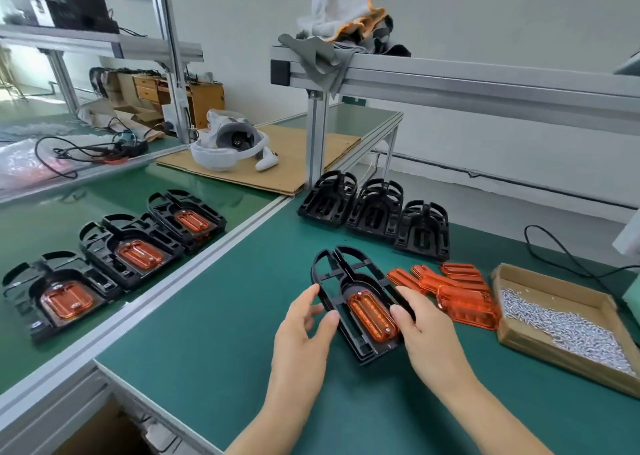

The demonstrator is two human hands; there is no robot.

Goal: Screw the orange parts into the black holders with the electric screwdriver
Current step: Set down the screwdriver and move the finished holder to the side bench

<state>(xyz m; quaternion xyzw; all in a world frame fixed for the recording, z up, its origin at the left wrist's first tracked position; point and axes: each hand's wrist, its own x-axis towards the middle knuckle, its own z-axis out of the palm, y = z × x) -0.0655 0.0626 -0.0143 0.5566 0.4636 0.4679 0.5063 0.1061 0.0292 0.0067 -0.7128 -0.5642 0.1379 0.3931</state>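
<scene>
While both hands flank the black holder (356,302), the main risk, as I judge it, is a slip: the holder sits tilted, its near end lifted off the green tabletop (214,316), and a loose hold could drop it or jar the orange part (372,316) seated in its recess. Two screw heads show at the ends of that part; whether they are driven fully home I cannot tell. No electric screwdriver is in view.

Head view: left hand (304,330), fingers loosely spread, thumb and fingertips touching the holder's left rim. Right hand (427,330) curls round the right rim, thumb lying on the orange part's edge. Holder lies between the two hands.

Just beyond the right hand: a heap of loose orange parts (457,291); further right, a cardboard tray of screws (568,319). Beyond both hands: three empty black holders (374,212). Well left of the left hand: three finished assemblies (128,250).
</scene>
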